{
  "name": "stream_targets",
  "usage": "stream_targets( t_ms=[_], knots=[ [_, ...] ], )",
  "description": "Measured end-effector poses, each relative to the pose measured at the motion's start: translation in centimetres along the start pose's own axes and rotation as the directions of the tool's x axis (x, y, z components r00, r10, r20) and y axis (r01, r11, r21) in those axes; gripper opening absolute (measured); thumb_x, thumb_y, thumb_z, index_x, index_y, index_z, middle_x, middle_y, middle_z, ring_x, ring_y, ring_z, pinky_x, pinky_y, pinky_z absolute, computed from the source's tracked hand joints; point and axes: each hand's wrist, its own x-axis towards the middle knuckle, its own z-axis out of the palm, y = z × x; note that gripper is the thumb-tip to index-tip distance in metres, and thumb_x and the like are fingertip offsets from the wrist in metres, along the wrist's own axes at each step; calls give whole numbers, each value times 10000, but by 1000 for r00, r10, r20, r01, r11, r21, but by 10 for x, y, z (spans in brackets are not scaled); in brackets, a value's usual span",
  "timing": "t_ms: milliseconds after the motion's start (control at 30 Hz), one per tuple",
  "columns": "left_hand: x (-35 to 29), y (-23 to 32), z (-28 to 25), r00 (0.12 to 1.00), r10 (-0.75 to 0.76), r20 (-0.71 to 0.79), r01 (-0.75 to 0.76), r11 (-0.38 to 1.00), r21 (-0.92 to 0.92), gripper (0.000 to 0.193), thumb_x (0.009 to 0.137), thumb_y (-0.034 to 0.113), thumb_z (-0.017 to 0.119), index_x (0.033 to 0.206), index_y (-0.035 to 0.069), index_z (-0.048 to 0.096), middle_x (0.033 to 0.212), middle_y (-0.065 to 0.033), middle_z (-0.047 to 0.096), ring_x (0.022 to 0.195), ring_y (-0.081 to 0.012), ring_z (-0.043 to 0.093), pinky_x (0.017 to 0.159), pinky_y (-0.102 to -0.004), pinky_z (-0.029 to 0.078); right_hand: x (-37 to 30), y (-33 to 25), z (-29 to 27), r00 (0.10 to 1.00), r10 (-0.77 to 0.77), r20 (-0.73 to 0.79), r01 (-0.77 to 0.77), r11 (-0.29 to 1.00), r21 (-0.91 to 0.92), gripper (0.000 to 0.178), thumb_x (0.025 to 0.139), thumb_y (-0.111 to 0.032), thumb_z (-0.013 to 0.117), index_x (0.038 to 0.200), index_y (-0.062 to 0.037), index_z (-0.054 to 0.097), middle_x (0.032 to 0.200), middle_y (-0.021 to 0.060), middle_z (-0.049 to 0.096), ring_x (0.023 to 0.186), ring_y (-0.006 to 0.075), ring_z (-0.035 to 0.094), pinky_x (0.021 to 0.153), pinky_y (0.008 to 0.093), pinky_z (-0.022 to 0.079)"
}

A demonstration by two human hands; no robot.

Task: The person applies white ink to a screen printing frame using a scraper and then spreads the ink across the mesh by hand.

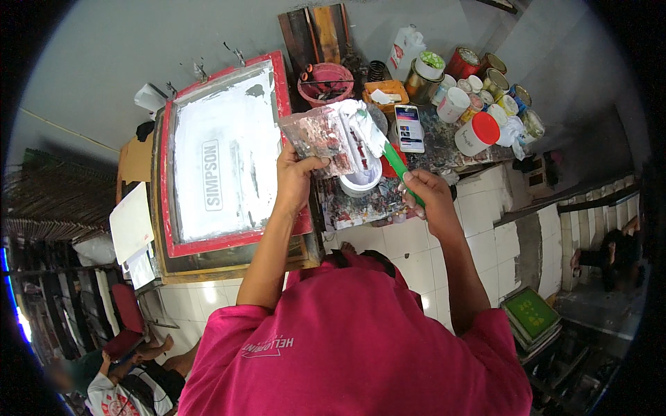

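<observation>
A paint-stained squeegee (316, 141) is held up over the gap between the screen frame (280, 83) and the spattered table (340, 216), its right edge heaped with white ink (365, 121). It is gripped at its lower left corner by the left hand (294, 177): the thumb is laid across the near face, while how the fingers behind are bent cannot be told. The left forearm is raised steeply, leaning slightly rightward toward the wrist.

A spatula with a green handle (396, 163) is held by the right hand (428, 193), the fingers closed around the handle's lower end. The right forearm is angled up and leftward, and the handle is slanted up to the left, its ink-coated head brought against the squeegee's inked edge.

Just below, a white tub (361, 186) is partly covered by the squeegee. Farther back, a smartphone (409, 128), a pink bucket (326, 68) and a red-lidded container (477, 139) are set out on the table.
</observation>
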Motion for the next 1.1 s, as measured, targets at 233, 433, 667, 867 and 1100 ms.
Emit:
stream_targets(
  t_ms=[233,433,667,867,1100],
  knots=[
    [4,3,-27,938,240,249,-253,967,20,280,796,64,751,992,33,553,1070,-178,669,1184,-308,577,1026,-440,467,-14,-23,-26,993,-98,-69,94,994,-62,299,957,-334,606,809,-75,595,582,-41,461,482,40,387,432,221,258],
    [9,37,-31,778,406,479,-538,825,175,209,737,21,755,903,25,628,1009,-151,696,1193,-330,577,1074,-473,415,-2,17,-46,975,-137,-176,67,934,-352,373,954,-353,629,722,-68,571,561,-54,406,505,38,368,454,243,255],
    [3,48,-21,754,364,546,-604,711,361,224,680,75,792,858,65,657,1008,-105,719,1195,-315,589,1109,-487,350,27,-4,-53,980,-174,-92,79,776,-625,509,941,-436,616,770,43,639,599,99,534,587,146,471,564,346,395],
    [-1,51,-16,756,360,546,-628,636,449,218,657,110,809,809,88,655,992,-66,728,1193,-292,600,1135,-499,315,44,-27,-48,994,-86,-69,10,690,-723,516,920,-453,625,832,53,669,611,127,555,585,179,499,585,366,412],
    [-2,52,-14,748,384,541,-645,615,454,221,651,134,818,802,97,660,972,-52,731,1194,-289,604,1141,-504,313,57,-14,-55,998,-32,-54,-13,732,-681,523,900,-469,643,884,52,691,592,96,526,579,166,491,559,362,386]
  ],
)
